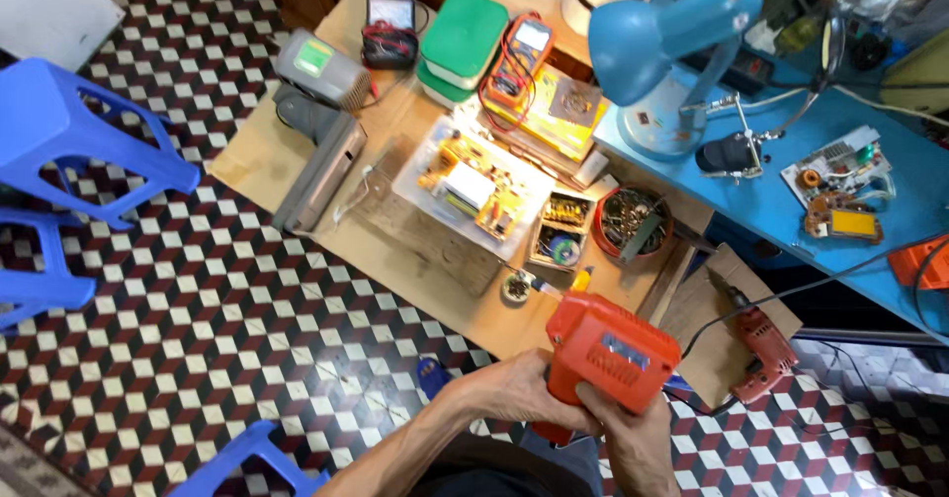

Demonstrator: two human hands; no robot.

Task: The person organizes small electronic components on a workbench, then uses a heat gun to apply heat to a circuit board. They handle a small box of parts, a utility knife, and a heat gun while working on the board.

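Orange soldering gun (610, 351) held low over patterned tile floor (247, 329), just in front of wooden board (415, 250). Left hand (514, 393) wrapped around its near side, fingers curled tight. Right hand (638, 443) gripping underneath, thumb pressed on casing. Red drill (763, 351) lying just right.

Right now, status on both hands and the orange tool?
Left hand and right hand both gripping orange soldering gun, held above the floor. Circuit board lit on the low bench ahead. Red drill lies apart, right.
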